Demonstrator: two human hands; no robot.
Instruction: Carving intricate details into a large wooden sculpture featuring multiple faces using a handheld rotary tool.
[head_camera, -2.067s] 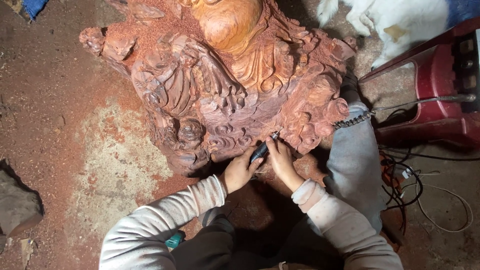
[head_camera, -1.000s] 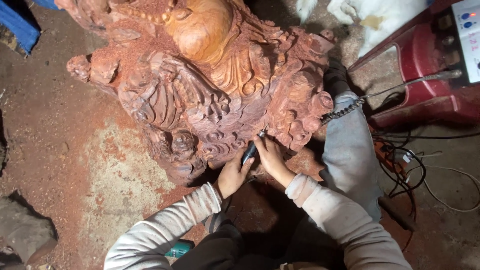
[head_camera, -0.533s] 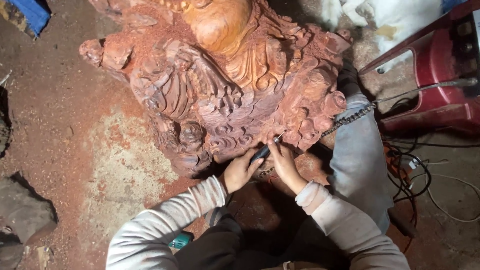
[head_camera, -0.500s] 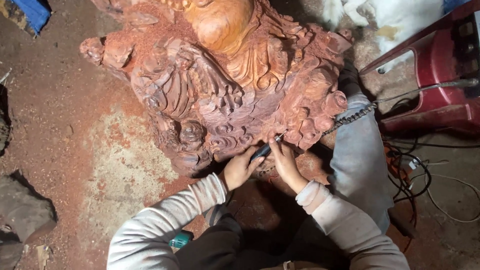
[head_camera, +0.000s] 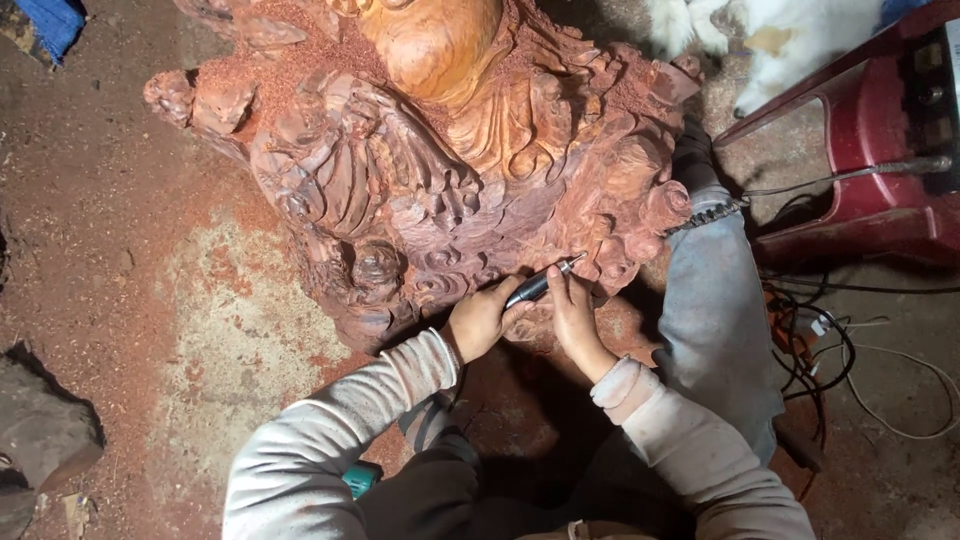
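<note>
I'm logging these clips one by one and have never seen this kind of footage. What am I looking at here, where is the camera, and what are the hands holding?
The camera sits on a person's head and looks straight down, so the two grey sleeves at the bottom are that person's own arms. Before them stands a large reddish wood carving on a dusty floor strewn with red sawdust. The left hand and right hand together grip a slim pen-shaped rotary tool, its tip against the carving's lower edge. To the right lie a red plastic stool and tangled cables. The person's knee in grey trousers rests beside the carving.
</note>
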